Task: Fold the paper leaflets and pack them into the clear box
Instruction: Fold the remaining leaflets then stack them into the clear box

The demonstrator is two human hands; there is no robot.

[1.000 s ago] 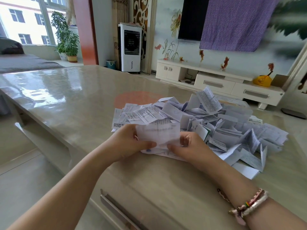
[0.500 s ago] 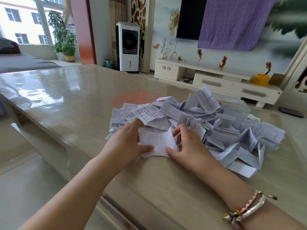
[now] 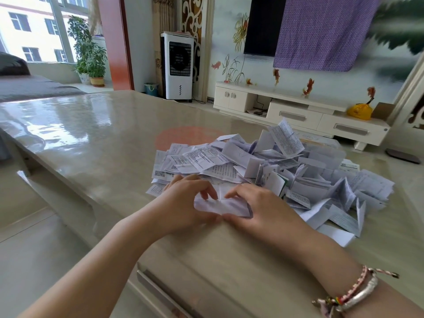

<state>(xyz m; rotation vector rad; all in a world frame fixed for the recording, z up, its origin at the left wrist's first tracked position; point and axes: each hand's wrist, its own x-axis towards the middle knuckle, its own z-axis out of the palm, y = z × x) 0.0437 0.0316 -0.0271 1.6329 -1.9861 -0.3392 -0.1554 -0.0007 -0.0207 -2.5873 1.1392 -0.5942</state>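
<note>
A white paper leaflet (image 3: 221, 206) lies folded on the glossy table top, near the front of a loose heap of leaflets (image 3: 263, 166). My left hand (image 3: 185, 200) pinches its left end between thumb and curled fingers. My right hand (image 3: 259, 206) pinches its right end the same way. The clear box (image 3: 325, 152) stands behind the heap on the right, mostly hidden by papers that lie in and over it.
The beige table (image 3: 91, 138) runs far to the left and back; its front edge and a drawer handle (image 3: 160, 292) are below my arms. More leaflets (image 3: 358, 196) spread to the right. A TV cabinet (image 3: 298, 113) and an air cooler (image 3: 179, 65) stand beyond the table.
The leaflet was held up in both hands, then laid on the table. Now it is folded over into a narrower strip, with both hands pinching its ends.
</note>
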